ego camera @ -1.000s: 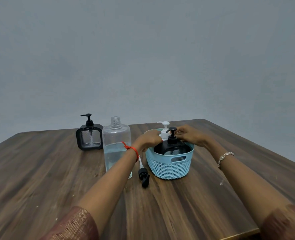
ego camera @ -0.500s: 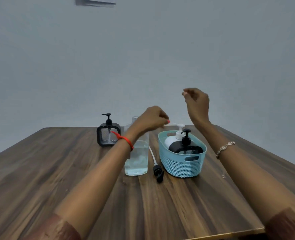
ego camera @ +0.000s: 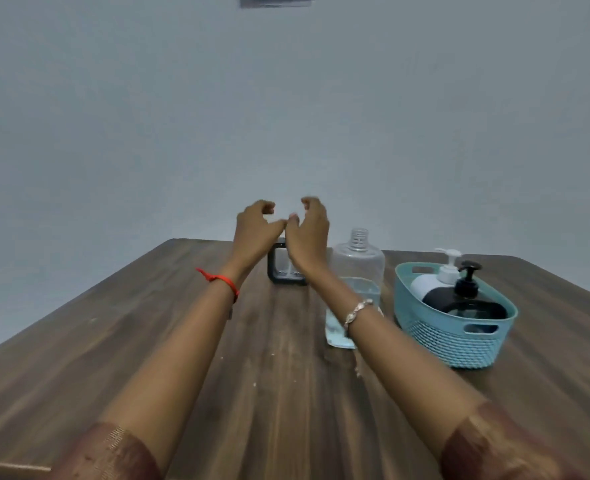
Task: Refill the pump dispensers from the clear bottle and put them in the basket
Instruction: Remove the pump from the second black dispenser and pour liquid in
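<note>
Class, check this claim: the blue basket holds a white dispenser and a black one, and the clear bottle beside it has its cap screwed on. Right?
Not quite. The head view shows the clear bottle uncapped, its threaded neck bare. The basket does hold the white dispenser and the black dispenser.

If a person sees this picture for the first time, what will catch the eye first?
Probably the two raised hands, left hand and right hand, curled and empty in the middle, in front of a square black dispenser. Next, the blue basket at right holding a white and a black pump bottle, with the uncapped clear bottle beside it.
</note>
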A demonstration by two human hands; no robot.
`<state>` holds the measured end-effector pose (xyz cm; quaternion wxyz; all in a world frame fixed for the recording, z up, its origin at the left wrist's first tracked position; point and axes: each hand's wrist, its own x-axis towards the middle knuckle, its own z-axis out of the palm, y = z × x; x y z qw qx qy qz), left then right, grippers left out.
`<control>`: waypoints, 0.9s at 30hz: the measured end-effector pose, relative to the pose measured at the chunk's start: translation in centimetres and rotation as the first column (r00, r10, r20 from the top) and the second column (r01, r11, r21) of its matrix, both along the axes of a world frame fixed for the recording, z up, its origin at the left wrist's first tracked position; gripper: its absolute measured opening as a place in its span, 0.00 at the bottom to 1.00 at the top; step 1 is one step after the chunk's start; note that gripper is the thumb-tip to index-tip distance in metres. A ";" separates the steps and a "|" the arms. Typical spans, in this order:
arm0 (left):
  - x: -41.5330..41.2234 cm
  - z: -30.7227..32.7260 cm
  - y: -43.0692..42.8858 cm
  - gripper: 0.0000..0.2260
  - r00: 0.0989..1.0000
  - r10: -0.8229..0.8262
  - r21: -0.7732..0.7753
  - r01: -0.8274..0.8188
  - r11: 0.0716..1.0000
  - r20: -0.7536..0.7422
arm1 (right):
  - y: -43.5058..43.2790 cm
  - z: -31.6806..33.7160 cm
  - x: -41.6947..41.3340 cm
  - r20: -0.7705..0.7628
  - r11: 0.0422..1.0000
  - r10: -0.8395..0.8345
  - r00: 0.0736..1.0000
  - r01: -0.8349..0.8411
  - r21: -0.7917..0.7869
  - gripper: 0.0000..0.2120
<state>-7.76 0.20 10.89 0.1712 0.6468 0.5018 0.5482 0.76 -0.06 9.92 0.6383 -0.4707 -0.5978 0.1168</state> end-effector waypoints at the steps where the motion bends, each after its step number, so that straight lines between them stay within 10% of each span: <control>1: -0.3 -1.1 1.1 0.22 1.000 0.002 -0.052 -0.003 0.999 -0.016 | 1.0 -1.2 -0.5 -0.008 0.996 -0.009 1.000 0.009 -0.091 0.16; 5: -1.2 -5.1 5.6 0.29 0.998 -0.038 -0.269 0.024 0.963 -0.047 | 5.4 -4.7 -1.3 -0.096 0.918 -0.130 0.987 0.083 -0.388 0.20; 9: -1.5 -8.1 10.2 0.08 0.999 0.006 -0.308 -0.017 0.951 -0.038 | 10.3 -7.3 -1.3 -0.180 0.837 -0.260 0.949 0.129 -0.532 0.29; 17: -0.9 -10.2 16.2 0.33 1.000 -0.025 -0.373 0.027 0.928 0.010 | 15.9 -9.7 -1.8 -0.280 0.836 -0.303 0.911 0.113 -0.537 0.34; 27: -0.5 -11.8 17.0 0.21 0.965 -0.136 -0.271 0.197 0.942 0.225 | 14.6 -10.3 -2.0 -0.137 0.833 -0.401 0.906 0.298 -0.466 0.24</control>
